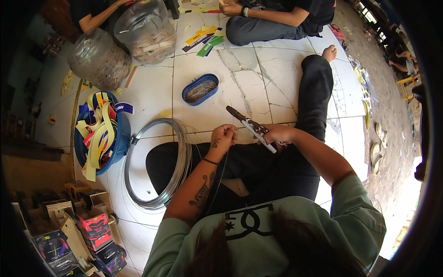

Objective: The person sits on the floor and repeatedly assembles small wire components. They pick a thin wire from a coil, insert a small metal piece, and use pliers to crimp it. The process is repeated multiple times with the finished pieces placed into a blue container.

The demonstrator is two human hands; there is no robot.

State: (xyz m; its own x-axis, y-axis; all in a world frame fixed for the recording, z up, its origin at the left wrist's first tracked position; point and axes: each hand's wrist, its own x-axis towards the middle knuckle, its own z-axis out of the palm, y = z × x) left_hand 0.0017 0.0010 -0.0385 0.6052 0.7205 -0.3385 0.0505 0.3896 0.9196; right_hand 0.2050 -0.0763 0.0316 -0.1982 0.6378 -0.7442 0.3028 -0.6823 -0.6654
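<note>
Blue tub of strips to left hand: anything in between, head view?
Yes, the coil of grey wire sits between the blue tub and the left hand, shown in the head view.

Pale clogs (376, 158), two clear plastic jars (140, 22)

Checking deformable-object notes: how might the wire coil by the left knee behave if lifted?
The wire coil is probably springy, since its turns hold a round shape. Many metallic-looking turns suggest some heft. Its outer turns splay loosely, so it may snag.

Letters (249, 222) mark the shirt (256, 251) and coloured strips (211, 46)
</note>
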